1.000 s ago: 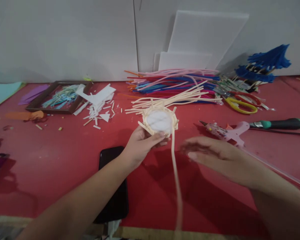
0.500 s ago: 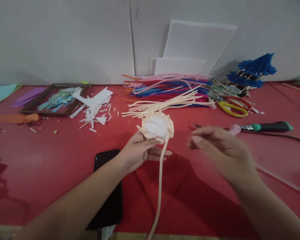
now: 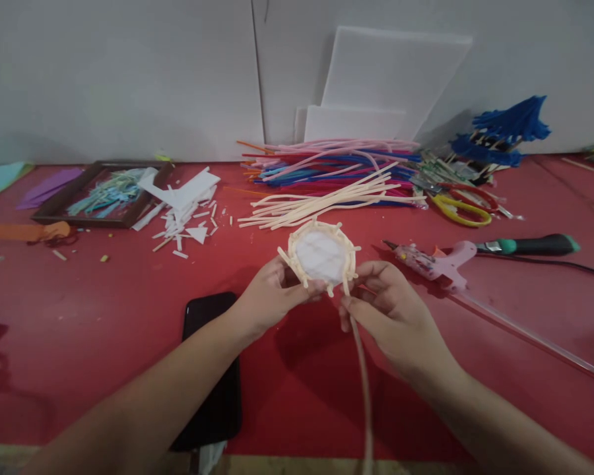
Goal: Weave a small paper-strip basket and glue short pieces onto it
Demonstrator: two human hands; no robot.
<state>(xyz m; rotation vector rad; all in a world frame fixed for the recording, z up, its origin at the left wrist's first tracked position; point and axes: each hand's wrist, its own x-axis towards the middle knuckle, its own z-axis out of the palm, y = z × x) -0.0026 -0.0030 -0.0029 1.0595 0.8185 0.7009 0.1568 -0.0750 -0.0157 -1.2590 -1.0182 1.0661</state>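
Note:
A small round woven piece (image 3: pixel 321 256) has a white disc in its middle and a cream rim with short stubs sticking out. My left hand (image 3: pixel 272 297) is closed on its left and lower edge, holding it above the red table. From its lower right edge a long cream pipe cleaner (image 3: pixel 363 376) hangs toward the table's front. My right hand (image 3: pixel 383 300) pinches this pipe cleaner close to the rim, thumb against fingers. The fingers of my left hand under the piece are partly hidden.
Behind lie cream pipe cleaners (image 3: pixel 321 201) and a coloured bundle (image 3: pixel 327 158). A pink glue gun (image 3: pixel 453 264), a green-black handled tool (image 3: pixel 544 245) and yellow-handled scissors (image 3: pixel 462 212) lie right. A black phone (image 3: pixel 212 396), white scraps (image 3: pixel 188 198) and a brown frame (image 3: pixel 86 221) are left.
My right hand has come left from near the glue gun and taken hold of the pipe cleaner at the rim. The woven piece has shifted slightly right and turned.

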